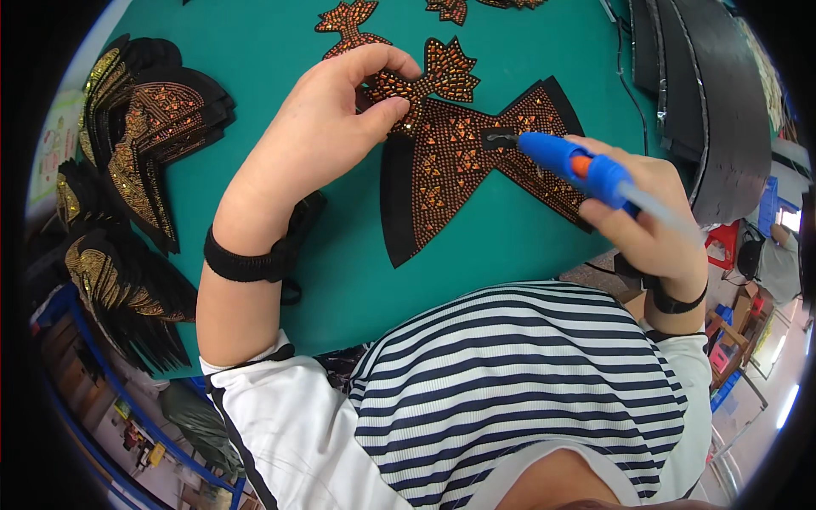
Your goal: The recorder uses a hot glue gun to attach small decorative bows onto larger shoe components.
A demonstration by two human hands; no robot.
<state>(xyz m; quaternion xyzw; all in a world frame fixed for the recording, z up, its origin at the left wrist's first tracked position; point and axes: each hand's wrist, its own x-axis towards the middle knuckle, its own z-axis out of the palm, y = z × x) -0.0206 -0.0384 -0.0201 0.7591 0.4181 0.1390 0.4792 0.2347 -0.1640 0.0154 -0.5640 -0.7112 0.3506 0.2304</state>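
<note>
A large black bow-shaped piece, covered in copper-orange studs, lies on the green table. At its centre is a bare black patch with a strip of clear glue on it. My right hand grips a blue glue gun with a translucent glue stick in its back; the nozzle is at the patch. Between thumb and fingers, my left hand pinches a smaller studded bow piece, held over the upper left wing of the large one. Part of the small bow is hidden by my fingers.
Stacks of black studded pieces fill the table's left side, with more below. Another small bow lies beyond my left hand. Black sheets are piled at right, beside a dark cable. The green table ends near my body.
</note>
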